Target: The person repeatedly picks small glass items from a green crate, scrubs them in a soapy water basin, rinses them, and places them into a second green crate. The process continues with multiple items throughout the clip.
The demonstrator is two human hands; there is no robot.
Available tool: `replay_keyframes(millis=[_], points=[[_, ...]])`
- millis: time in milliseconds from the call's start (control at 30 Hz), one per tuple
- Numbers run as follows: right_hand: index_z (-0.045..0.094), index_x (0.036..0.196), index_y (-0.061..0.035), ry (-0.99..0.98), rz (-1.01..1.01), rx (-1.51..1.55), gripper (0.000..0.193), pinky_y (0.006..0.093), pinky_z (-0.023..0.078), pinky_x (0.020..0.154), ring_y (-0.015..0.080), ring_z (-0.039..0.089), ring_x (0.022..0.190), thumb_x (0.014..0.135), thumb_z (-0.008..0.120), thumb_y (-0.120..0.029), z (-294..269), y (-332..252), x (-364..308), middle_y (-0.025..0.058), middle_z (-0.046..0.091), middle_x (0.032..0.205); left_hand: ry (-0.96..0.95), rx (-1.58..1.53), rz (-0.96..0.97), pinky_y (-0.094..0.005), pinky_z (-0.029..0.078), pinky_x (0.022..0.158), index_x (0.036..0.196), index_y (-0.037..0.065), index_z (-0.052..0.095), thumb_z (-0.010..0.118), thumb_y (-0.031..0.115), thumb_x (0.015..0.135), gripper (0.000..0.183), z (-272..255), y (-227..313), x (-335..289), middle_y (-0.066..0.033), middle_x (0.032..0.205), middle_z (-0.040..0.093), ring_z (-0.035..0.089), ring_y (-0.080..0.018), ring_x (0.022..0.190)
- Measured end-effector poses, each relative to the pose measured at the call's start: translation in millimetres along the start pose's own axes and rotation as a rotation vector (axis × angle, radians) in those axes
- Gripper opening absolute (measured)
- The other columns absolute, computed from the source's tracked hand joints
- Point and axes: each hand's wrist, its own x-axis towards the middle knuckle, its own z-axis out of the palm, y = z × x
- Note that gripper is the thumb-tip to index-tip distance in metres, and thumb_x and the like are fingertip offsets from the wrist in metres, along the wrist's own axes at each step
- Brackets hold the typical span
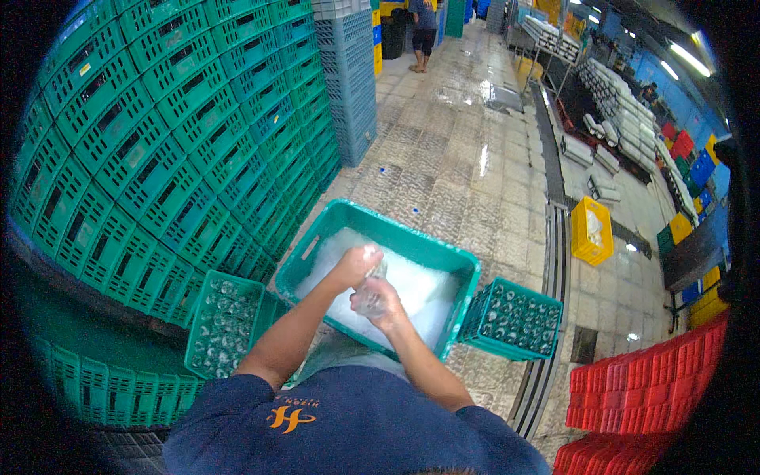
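Over a large green tub (463, 265) of white suds, my two hands meet near its middle. My right hand (386, 307) is wrapped round a clear glass vessel (367, 302); whether it is a bottle or a drinking glass I cannot tell. Just above it, my left hand (358, 265) is closed at the vessel's other end, with foam on its fingers. What the left fingers hold, if anything, is hidden. A green crate (257, 336) with several clear glass pieces stands to the left of the tub. On the right sits another green crate (507, 351) filled with similar pieces.
Tall stacks of green crates (174, 150) line the left side, with grey-blue crates (348, 87) beyond. Red crates (649, 380) are stacked at the right. A yellow crate (582, 237) stands past the floor drain (554, 269). Another person (423, 36) stands far ahead on wet tiles.
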Motion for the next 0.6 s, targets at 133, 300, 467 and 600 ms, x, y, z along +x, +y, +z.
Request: replay_keyframes(millis=[133,300,467,600], points=[[0.038,0.140,-0.0125,0.188,-0.308,-0.302,0.065,0.0439,0.062,0.078,0.0268,0.069,0.089,0.086,0.072,-0.004,8,14,-3,0.0119,0.063,0.111,0.217,-0.334,-0.231,-0.0406,0.056,0.071,0.100,0.004,0.066,0.062,0.030,0.103,0.026,12,-6,-10,-0.0063,0.095,0.070,0.070,-0.0216,0.081],[0.058,0.115,-0.0083,0.262,-0.366,0.050,0.032,0.0383,0.059,0.076,0.0242,0.068,0.088,0.093,0.069,-0.029,-24,18,32,0.0093,0.064,0.099,0.183,-0.220,0.101,-0.0445,0.055,0.094,0.117,0.002,0.063,0.069,0.030,0.096,0.035,29,12,-53,-0.0159,0.110,0.069,0.069,-0.0338,0.102],[0.063,0.099,-0.0054,0.133,-0.087,0.230,0.045,0.0402,0.060,0.079,0.0273,0.069,0.085,0.094,0.064,-0.050,-28,14,58,0.0122,0.069,0.095,0.375,0.284,0.245,-0.0486,0.046,0.109,0.130,0.002,0.059,0.080,0.032,0.085,0.058,17,21,-93,-0.0221,0.136,0.057,0.056,-0.0403,0.127],[0.060,0.103,-0.0017,0.108,-0.289,-0.108,0.045,0.0462,0.061,0.083,0.0316,0.071,0.093,0.095,0.065,-0.046,37,33,71,0.0169,0.070,0.096,0.545,0.180,0.131,-0.0477,0.051,0.101,0.134,0.010,0.058,0.083,0.027,0.083,0.059,-18,-2,-105,-0.0174,0.131,0.061,0.061,-0.0355,0.118]])
